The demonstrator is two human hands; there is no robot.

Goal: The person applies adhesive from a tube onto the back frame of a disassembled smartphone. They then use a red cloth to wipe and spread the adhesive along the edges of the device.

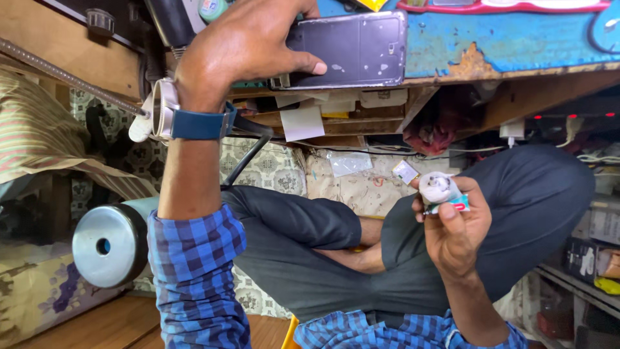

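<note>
My left hand [242,48] reaches up to the blue workbench [504,45] and grips a dark phone [352,48] lying back side up at its front edge, thumb pressed on the phone's lower edge. A watch with a blue strap [187,119] sits on that wrist. My right hand [455,223] is held low over my lap, thumb and fingers closed on a small white tube with a round cap [439,190]. I sit cross-legged in dark trousers and a blue checked shirt.
Under the bench edge is a wooden shelf with paper slips [303,119]. A small clear packet [405,171] lies on the patterned floor cloth. A metal cylinder [110,244] lies at the left. Shelves with boxes [591,258] stand at the right.
</note>
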